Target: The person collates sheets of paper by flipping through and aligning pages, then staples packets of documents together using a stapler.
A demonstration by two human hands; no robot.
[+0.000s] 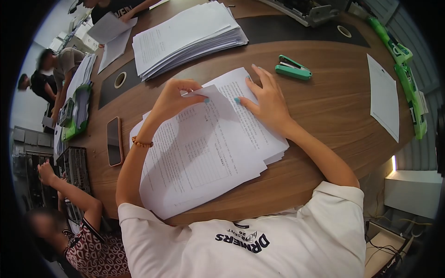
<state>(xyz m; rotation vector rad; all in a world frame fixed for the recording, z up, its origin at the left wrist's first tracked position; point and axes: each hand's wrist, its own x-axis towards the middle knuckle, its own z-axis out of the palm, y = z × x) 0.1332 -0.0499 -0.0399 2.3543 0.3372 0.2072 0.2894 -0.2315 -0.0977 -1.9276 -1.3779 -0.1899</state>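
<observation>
Several printed sheets (194, 157) lie overlapping in front of me on the wooden table. My left hand (178, 96) pinches the upper edge of one sheet between thumb and fingers, lifting it so that it bends and casts a shadow. My right hand (268, 97) rests with spread fingers on the upper right part of the printed pages, its thumb near the lifted sheet. A green stapler (294, 67) lies beyond my right hand, touching neither hand. A thick stack of paper (190, 37) sits just behind the sheets.
A phone (114, 141) lies left of the papers. One loose sheet (384, 97) is at the right, near green packages (410, 88) by the table edge. A green tray (78, 111) holds papers at the left. Other people stand or sit along the left and far sides.
</observation>
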